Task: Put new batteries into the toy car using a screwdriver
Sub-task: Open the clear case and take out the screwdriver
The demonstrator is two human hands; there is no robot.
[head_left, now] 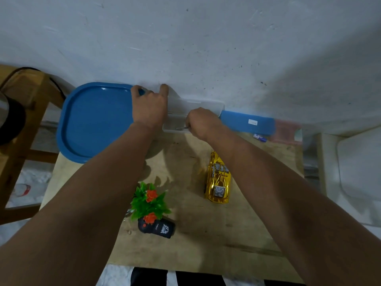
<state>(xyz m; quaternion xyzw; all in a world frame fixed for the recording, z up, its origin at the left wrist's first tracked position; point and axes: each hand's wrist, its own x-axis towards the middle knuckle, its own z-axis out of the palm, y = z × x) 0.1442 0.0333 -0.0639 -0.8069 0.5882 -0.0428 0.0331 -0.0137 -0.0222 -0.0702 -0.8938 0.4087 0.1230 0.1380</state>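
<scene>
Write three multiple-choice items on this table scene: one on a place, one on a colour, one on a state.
1. Where does the toy car lie?
A. on the wooden table
B. in the blue tray
C. on the stool

2. What colour is the toy car?
A. red
B. gold
C. black

3. What is the right hand doing?
A. resting flat on the table
B. gripping a thin metal tool at the clear box
C. lifting the car

Key: 1 A, it sits on the bare table, apart from the blue tray; 2 B, its body is shiny gold; 3 B, the metal tool pokes from the closed fist over the clear box.
</scene>
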